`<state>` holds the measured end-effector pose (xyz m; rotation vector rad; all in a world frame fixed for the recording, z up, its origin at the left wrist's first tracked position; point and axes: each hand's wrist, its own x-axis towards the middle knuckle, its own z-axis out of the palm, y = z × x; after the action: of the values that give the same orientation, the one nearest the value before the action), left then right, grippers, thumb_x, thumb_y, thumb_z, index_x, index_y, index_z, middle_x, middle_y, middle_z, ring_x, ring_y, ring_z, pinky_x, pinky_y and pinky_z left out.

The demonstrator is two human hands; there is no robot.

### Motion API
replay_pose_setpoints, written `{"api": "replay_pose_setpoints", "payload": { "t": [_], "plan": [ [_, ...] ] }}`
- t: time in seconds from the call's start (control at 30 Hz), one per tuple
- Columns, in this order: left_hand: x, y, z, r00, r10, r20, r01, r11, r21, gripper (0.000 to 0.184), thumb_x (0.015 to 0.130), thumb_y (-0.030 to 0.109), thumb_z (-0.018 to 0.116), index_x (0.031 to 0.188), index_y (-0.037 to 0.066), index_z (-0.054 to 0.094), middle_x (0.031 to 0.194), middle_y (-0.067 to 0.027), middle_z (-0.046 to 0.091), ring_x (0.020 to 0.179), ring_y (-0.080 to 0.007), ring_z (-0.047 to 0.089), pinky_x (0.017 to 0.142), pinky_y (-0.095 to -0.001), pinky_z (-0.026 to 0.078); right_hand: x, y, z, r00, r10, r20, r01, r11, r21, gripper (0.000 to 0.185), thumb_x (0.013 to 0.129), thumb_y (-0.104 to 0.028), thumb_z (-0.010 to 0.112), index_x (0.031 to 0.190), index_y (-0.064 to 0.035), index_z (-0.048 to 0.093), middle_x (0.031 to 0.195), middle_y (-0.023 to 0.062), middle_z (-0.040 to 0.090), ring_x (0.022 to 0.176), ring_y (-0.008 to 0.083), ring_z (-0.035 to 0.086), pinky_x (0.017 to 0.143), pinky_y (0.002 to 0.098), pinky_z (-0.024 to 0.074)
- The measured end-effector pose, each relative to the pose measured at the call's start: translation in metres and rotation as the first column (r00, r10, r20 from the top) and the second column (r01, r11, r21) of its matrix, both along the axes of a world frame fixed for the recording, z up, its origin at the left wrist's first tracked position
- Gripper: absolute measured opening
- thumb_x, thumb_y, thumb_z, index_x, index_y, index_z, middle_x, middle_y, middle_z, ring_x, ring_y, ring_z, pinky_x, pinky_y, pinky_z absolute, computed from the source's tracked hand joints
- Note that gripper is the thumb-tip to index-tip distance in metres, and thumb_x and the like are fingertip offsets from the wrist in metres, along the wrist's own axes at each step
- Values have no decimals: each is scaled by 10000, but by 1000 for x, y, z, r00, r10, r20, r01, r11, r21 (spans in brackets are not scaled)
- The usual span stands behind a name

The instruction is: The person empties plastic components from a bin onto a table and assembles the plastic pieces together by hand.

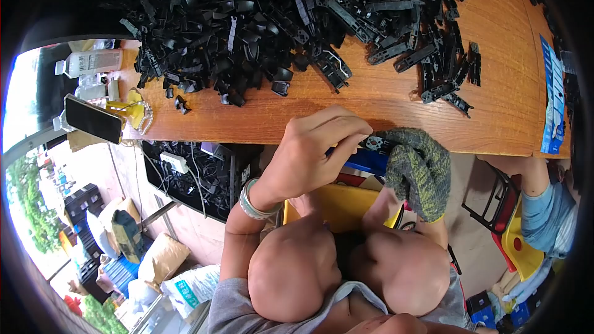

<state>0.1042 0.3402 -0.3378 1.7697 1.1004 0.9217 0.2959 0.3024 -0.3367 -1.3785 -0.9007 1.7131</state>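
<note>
My left hand (320,151), bare and with a bangle at the wrist, is closed with its fingers pinched at a black plastic part (375,143). The other end of that part sits in my right hand (419,170), which wears a grey-green knitted glove and has its fingers curled. Both hands are just off the front edge of the wooden table (247,120), above my knees. Much of the part is hidden by the fingers. Beyond the hands lies a large pile of black plastic pieces (235,31), with longer black assemblies (427,55) at its right side.
A phone (93,119) leans on a yellow stand (133,110) at the table's left, near a bottle (93,63). Below is a bin of black parts (179,176). A blue packet (552,99) lies at the right, and another person's leg (535,179) shows beside a yellow chair.
</note>
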Motion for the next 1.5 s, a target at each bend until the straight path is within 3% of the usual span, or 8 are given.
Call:
{"api": "replay_pose_setpoints", "payload": {
  "t": [0.57, 0.83, 1.0, 1.07, 1.17, 1.2, 1.27, 1.5],
  "plan": [
    [5, 1, 5, 999, -34, 9, 34, 999, -1, 73, 764, -81, 592, 824, -52, 624, 780, -110, 617, 576, -125, 598, 513, -216, 464, 1, -10, -1, 1000, -16, -20, 16, 999, 35, 242, 899, -160, 525, 1068, 0, 594, 747, 39, 611, 516, 60, 499, 444, 204, 382],
    [3, 3, 3, 1000, -17, -5, 18, 998, 57, 92, 755, -87, 589, 831, -49, 626, 779, -110, 613, 578, -137, 599, 512, -221, 465, 0, -9, 2, 990, 4, 138, -30, 981, 191, 257, 892, -181, 537, 1051, 9, 606, 777, 53, 623, 518, 63, 510, 448, 200, 393],
    [3, 3, 8, 999, -50, -10, 51, 997, 66, 98, 749, -88, 589, 830, -46, 628, 774, -111, 608, 571, -144, 595, 512, -229, 464, 1, -12, 0, 999, -33, 11, 32, 997, 77, 258, 892, -180, 533, 1059, 3, 604, 743, 46, 618, 511, 59, 511, 446, 193, 389],
    [3, 2, 9, 998, -56, 8, 56, 998, 12, 78, 766, -41, 589, 843, -36, 599, 766, -148, 572, 650, -308, 570, 581, -336, 462, 1, -11, 3, 999, -37, -21, 38, 999, 23, 256, 894, -179, 529, 1058, 2, 604, 729, 42, 616, 510, 58, 511, 443, 193, 384],
    [2, 3, 10, 998, -64, 7, 64, 998, 21, 76, 765, -38, 589, 841, -35, 596, 767, -147, 571, 649, -310, 569, 578, -339, 461, 1, -10, 5, 1000, 6, -5, -6, 999, 54, 256, 898, -181, 526, 1058, 3, 602, 711, 34, 609, 506, 59, 506, 438, 194, 378],
    [2, 3, 10, 998, -65, 8, 65, 998, 21, 76, 765, -38, 589, 841, -35, 596, 767, -147, 571, 649, -310, 569, 578, -339, 461, -1, -12, 5, 1000, -18, 10, 17, 999, 35, 258, 899, -184, 526, 1059, 4, 601, 708, 31, 608, 503, 59, 498, 434, 195, 373],
    [3, 3, 9, 996, -82, -19, 83, 994, 76, 112, 748, -90, 587, 842, -43, 626, 765, -113, 602, 563, -150, 587, 513, -237, 463, -1, -12, 3, 999, -41, 24, 40, 999, 19, 259, 901, -187, 527, 1060, 4, 599, 704, 28, 607, 499, 58, 491, 431, 197, 368],
    [5, -3, 9, 994, -74, -77, 81, 993, 87, 122, 743, -89, 598, 853, -44, 626, 760, -111, 598, 569, -149, 585, 517, -241, 467, -3, -14, 0, 996, -34, 79, 26, 995, 95, 247, 900, -180, 531, 1056, -3, 601, 707, 26, 599, 506, 56, 493, 434, 202, 376]
  ]
}}
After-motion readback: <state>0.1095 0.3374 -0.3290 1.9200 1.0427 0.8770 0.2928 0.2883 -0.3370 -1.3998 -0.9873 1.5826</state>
